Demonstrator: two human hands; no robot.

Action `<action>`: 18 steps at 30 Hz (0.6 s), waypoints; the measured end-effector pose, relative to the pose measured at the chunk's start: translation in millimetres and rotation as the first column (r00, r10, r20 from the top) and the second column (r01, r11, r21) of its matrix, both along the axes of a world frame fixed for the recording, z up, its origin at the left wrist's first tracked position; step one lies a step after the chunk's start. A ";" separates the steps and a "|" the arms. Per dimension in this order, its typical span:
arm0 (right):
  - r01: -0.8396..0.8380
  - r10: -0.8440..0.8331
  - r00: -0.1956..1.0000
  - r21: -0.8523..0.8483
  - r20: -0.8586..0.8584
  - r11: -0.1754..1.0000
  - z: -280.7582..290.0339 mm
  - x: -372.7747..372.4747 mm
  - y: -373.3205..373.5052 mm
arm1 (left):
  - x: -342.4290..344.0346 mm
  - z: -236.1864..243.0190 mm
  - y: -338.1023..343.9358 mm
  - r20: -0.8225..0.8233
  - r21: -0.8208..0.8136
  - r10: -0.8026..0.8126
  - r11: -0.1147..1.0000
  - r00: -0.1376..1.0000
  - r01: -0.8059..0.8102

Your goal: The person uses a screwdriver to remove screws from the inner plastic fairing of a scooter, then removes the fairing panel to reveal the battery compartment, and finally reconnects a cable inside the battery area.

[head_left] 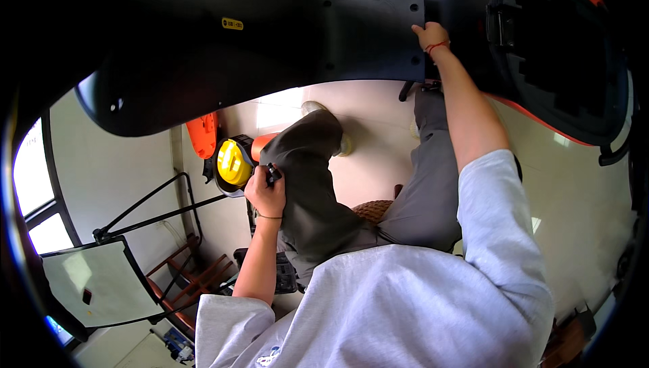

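Note:
A long black moulded panel (270, 43) with a small yellow label spans the top of my view; its flat middle plate has several holes. My right hand (430, 37), with a red string on the wrist, grips that plate’s right edge. To the right is a wider black rounded section (554, 64) with orange trim. My left hand (266, 191) is closed around a small black object (273, 174), too small to name surely, at my left leg. Beside it stands a black and orange container (223, 179) with a yellow round lid (232, 163).
An orange plastic piece (201, 135) lies behind the container. At lower left are a framed white board (88, 280), black tubing and a wooden chair (177, 277). A woven seat (372, 211) is under me, on a pale tiled floor (541, 179). A window (34, 172) is at left.

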State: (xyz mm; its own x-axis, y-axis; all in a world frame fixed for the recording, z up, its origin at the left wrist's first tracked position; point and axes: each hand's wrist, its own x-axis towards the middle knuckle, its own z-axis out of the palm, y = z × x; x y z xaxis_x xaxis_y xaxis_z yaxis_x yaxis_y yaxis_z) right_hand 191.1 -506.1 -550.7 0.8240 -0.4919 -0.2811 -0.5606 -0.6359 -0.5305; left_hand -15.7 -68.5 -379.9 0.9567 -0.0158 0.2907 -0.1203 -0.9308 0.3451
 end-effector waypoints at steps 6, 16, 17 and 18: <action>0.019 -0.015 0.999 -0.114 0.035 0.993 58.9 -23.2 41.9 | -8.7 -2.9 -18.4 -0.026 0.025 -0.092 0.995 0.995 0.093; 0.003 -0.004 0.999 -0.028 -0.043 1.000 -19.4 4.1 5.5 | -13.8 -1.1 3.1 -0.056 0.010 -0.039 0.999 0.998 0.039; -0.001 -0.001 0.998 -0.024 -0.065 1.000 -34.4 8.8 -1.7 | -14.4 0.9 3.6 -0.058 0.020 -0.050 0.999 0.997 0.051; -0.003 0.000 0.999 -0.045 -0.049 0.999 -49.7 10.5 -11.0 | -13.7 3.9 0.3 -0.053 0.004 -0.091 0.996 0.994 0.092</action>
